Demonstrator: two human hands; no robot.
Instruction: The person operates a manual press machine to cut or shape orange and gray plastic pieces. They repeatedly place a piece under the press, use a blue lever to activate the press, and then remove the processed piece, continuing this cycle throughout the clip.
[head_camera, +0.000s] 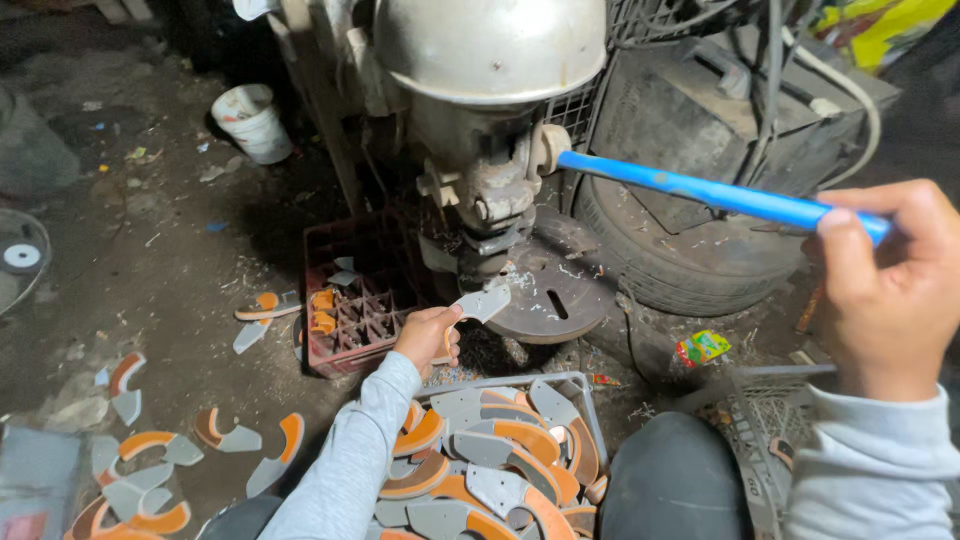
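Note:
My left hand (428, 338) holds a flat grey metal piece (484, 302) under the head of a grey press machine (490, 120), over its round metal table (555, 290). My right hand (885, 285) grips the end of the machine's long blue lever (700, 190), which runs up and left to the machine's hub. Just below my left arm sits a grey crate (580, 385) full of curved grey and orange pieces (490, 460).
A dark red plastic crate (350, 300) stands left of the machine with a few pieces in it. More grey and orange pieces (150, 450) lie scattered on the dirt floor. A white bucket (252, 122) stands far left. A tyre (680, 265) and a wire basket (770, 420) are right.

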